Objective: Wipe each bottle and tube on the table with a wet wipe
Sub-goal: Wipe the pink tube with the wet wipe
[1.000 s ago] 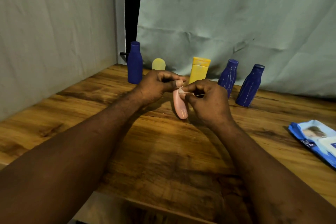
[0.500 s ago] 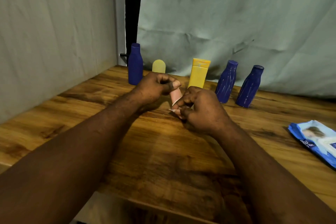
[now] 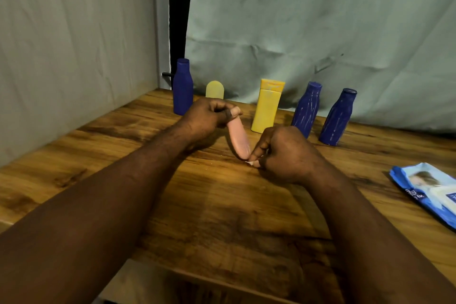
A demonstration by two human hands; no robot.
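My left hand (image 3: 209, 116) pinches the top end of a pink tube (image 3: 238, 138), which slants down to the right above the table. My right hand (image 3: 278, 153) is curled at the tube's lower end and pinches a small white wet wipe (image 3: 249, 162), of which only a corner shows. Along the back stand a blue bottle (image 3: 182, 87), a pale yellow tube (image 3: 215, 90), a yellow tube (image 3: 267, 106), and two more blue bottles (image 3: 307, 108) (image 3: 338, 117).
A blue pack of wet wipes (image 3: 429, 192) lies at the right edge of the wooden table (image 3: 222, 205). Cloth-covered walls close in the left side and the back. The table's front edge runs below my forearms.
My right hand slid with the wipe from the tube's top down to its lower end. More of the pink tube now shows. My left hand kept its hold at the top.
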